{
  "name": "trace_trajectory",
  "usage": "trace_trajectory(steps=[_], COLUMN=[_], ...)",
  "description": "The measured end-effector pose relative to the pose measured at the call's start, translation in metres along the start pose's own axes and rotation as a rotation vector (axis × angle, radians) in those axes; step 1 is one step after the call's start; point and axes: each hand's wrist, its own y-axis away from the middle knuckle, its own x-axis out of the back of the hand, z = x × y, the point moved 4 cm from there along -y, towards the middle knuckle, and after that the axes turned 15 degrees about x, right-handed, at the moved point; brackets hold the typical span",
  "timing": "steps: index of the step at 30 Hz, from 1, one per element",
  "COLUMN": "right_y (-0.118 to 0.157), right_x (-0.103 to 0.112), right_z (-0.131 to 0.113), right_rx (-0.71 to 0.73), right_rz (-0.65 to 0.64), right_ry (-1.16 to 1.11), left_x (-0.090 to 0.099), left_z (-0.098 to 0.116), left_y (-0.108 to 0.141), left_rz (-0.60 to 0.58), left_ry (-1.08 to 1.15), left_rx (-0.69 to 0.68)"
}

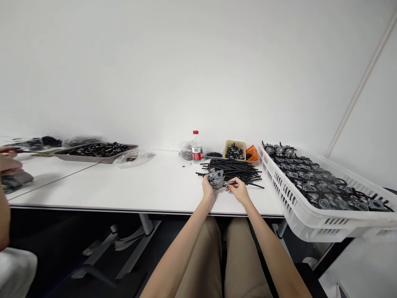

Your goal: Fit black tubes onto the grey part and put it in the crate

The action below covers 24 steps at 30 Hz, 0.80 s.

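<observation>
A grey metal carburetor point(217, 177) is gripped in my left hand point(207, 188), just above the white table near its front edge. My right hand point(238, 190) pinches a thin black hose point(231, 183) at the carburetor's right side. One end of that hose lies close against the metal body; whether it is fitted on cannot be made out. Right behind both hands spreads a pile of black hoses point(231, 167).
To the right stands a white crate point(290, 198) filled with carburetors. Behind the hoses are a beige bin point(226, 150) of small parts, an orange basket point(253, 153) and a water bottle point(197, 150). A metal tray point(93, 159) of black parts and a co-worker's hand point(9, 162) are leftward.
</observation>
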Motion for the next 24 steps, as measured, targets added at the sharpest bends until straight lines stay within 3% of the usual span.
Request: trace_trajectory(steps=[5,11,24], right_y=[-0.001,0.0,0.003], right_x=[0.008,0.015,0.017], right_z=[-0.002,-0.005,-0.012], right_rx=[0.036,0.21,0.296], right_rz=[0.13,0.283,0.333], right_ry=[0.068,0.166,0.352], left_x=[-0.003,-0.008,-0.009], left_z=[0.001,-0.002,-0.008], left_y=[0.008,0.014,0.011], left_rz=[-0.051,-0.135,-0.176], left_ry=[0.012,-0.025,-0.022], left_rx=[0.074,0.145,0.183])
